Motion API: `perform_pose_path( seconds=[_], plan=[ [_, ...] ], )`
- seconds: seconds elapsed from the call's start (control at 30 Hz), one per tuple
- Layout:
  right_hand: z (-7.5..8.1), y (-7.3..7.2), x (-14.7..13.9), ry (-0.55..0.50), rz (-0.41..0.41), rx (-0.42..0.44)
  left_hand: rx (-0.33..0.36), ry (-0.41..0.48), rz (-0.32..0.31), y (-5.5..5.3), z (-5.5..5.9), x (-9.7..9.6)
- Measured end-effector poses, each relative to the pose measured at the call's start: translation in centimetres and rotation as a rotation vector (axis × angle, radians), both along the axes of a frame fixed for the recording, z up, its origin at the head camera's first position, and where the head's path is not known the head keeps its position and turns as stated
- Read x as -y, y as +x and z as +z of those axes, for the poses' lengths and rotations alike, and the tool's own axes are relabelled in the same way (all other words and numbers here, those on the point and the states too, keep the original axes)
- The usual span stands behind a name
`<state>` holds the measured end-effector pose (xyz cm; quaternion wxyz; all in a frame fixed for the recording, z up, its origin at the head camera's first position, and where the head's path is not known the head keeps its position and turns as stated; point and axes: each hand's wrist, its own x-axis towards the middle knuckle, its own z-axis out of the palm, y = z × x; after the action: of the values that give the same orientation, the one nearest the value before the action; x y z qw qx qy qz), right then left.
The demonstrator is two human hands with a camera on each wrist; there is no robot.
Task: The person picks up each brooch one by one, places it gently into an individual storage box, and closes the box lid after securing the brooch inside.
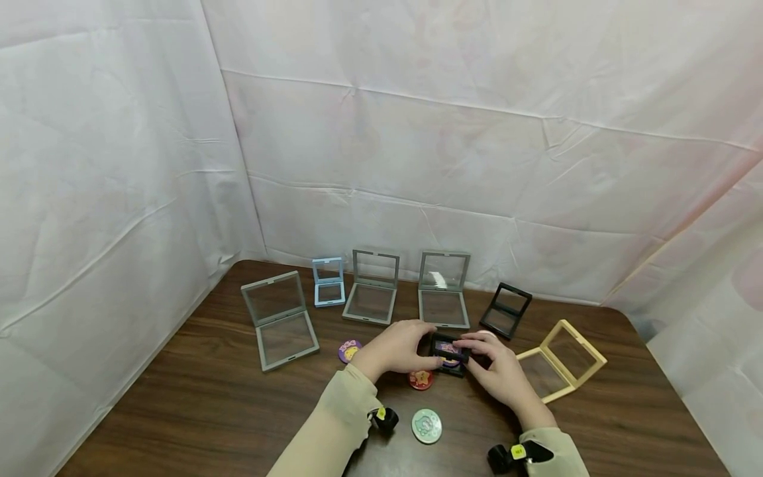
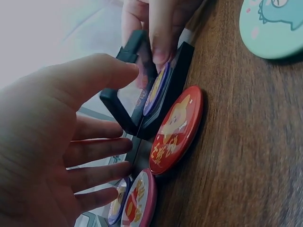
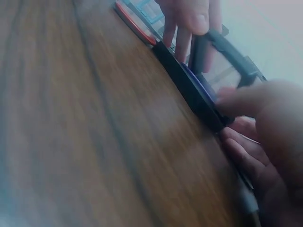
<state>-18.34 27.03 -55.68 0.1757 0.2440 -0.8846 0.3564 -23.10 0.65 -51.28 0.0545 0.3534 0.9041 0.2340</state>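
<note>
A small black hinged display frame [image 2: 182, 66] stands partly unfolded on the table, its lid tilted up. Inside its lower half lies a round purple badge [image 2: 158, 87] with a yellow figure. My left hand [image 1: 398, 348] is at the frame's left side; its thumb touches the raised lid while the other fingers stretch out straight below. From the other side my right hand [image 1: 496, 370] holds the frame, thumb on the badge and other fingers behind the frame. Right beside the frame is a red badge [image 1: 420, 380] with a star figure. A pink-rimmed badge [image 2: 140, 198] shows in the left wrist view.
Another purple badge [image 1: 349, 351] lies left of my hand, a mint-green badge [image 1: 426, 426] nearer me. Unfolded frames line the back: grey [image 1: 260, 336], light blue [image 1: 315, 295], two more grey, black [image 1: 484, 320]. A yellow frame [image 1: 571, 383] stands at the right.
</note>
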Motion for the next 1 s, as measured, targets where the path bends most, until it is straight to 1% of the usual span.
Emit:
perform_pose_path(
  seconds=[0.1,0.23,0.3,0.4,0.5,0.63,0.87,1.0],
  plan=[
    [0.1,0.0,-0.3,0.02,0.045,0.015,-0.01,-0.007,-0.008,0.0,-0.1,0.0],
    [0.2,0.1,-0.6,0.009,0.095,0.07,-0.026,-0.015,-0.012,0.0,-0.2,-0.1],
    [0.3,0.1,-0.7,0.0,0.102,0.102,-0.032,-0.026,-0.008,0.0,-0.2,-0.2],
    [0.5,0.3,-0.8,0.003,0.089,0.143,-0.031,-0.034,0.002,0.0,-0.1,-0.2],
    [0.8,0.3,-0.7,0.006,0.086,0.165,-0.029,-0.04,0.01,0.1,0.0,-0.3],
    [1.1,0.3,-0.7,0.016,0.092,0.15,-0.03,-0.045,0.013,0.1,0.0,-0.3],
    [1.2,0.3,-0.6,0.059,0.017,0.098,-0.035,-0.029,0.007,0.0,-0.3,-0.3],
    [0.9,0.3,-0.7,0.065,0.012,0.106,-0.028,-0.016,-0.003,0.0,-0.4,-0.1]
  ],
)
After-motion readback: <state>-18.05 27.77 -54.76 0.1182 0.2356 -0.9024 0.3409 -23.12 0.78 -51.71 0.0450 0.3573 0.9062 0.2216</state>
